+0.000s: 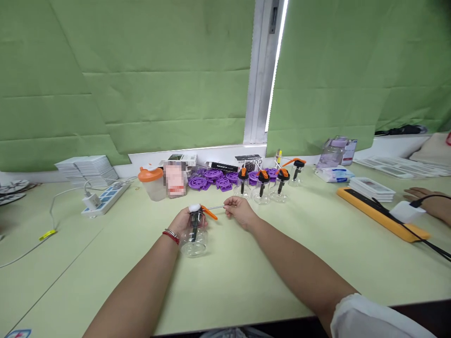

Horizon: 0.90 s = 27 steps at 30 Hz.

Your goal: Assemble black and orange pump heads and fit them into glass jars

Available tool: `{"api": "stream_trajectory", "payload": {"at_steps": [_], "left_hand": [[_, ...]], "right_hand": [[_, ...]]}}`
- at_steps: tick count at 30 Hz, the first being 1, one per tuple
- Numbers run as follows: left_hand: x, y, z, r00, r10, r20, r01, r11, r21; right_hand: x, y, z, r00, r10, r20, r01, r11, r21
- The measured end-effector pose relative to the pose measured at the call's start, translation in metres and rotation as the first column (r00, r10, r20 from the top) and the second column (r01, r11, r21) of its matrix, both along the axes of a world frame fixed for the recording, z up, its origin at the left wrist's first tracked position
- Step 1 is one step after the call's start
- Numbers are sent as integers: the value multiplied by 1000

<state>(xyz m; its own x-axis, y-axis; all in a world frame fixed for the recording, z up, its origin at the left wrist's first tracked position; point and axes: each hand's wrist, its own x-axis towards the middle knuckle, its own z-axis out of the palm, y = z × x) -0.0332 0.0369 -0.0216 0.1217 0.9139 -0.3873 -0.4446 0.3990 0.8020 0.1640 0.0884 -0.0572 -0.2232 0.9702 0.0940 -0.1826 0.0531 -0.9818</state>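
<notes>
— Bottles (pixel 261 188) with orange pump tops stand finished in a row beyond the one being worked on; I count about four, each with its spout in place.

— And the one in hand?

— That clear bottle (pixel 193 239) rests on the pale green surface (pixel 246 277). The left hand (pixel 183 221) is closed around its neck, just under the white cap and orange trigger (pixel 208 212). The right hand (pixel 240 210), to the right of the bottle, pinches the far end of a thin metal tube (pixel 214 207) that runs to the pump head.

— Seated yet?

— Hard to tell; I'd judge it is being fitted, so this one isn't done.

— Anything left after it?

— Purple wheel parts (pixel 211 178) lie behind the bottle, beside an orange-lidded cup (pixel 151 182). Another person's hand (pixel 428 199) rests far to the right.
</notes>
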Motion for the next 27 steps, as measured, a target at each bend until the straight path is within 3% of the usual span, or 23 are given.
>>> {"api": "stream_trajectory", "payload": {"at_steps": [4, 7, 9, 11, 13, 15, 18, 22, 27], "left_hand": [[-5, 2, 1, 999, -39, -11, 38, 999, -36], [-8, 1, 3, 1000, -9, 5, 9, 999, -46], [-9, 0, 5, 996, 91, 15, -91, 996, -23], [-10, -1, 7, 971, 236, 43, -237, 971, 23], [-10, -1, 9, 927, 365, 81, -371, 926, 72], [-11, 1, 9, 888, 447, 107, -457, 883, 102], [-13, 3, 8, 852, 511, 111, -522, 843, 129], [-12, 7, 4, 846, 523, 99, -533, 832, 154], [-9, 10, 4, 826, 545, 144, -564, 800, 206]], "right_hand": [[2, 3, 1, 994, -23, 109, 15, 997, 81], [8, 4, 4, 954, -54, 295, 18, 992, 126], [11, 3, 7, 862, -82, 501, -36, 974, 222], [12, 0, 10, 705, -106, 701, -165, 937, 307], [8, -4, 12, 571, -118, 812, -272, 906, 323], [3, -6, 14, 514, -122, 849, -306, 898, 315], [-3, -7, 14, 506, -128, 853, -294, 904, 310], [-2, -4, 8, 542, -79, 836, -277, 923, 267], [6, -1, 7, 753, -22, 657, -164, 961, 221]]}}
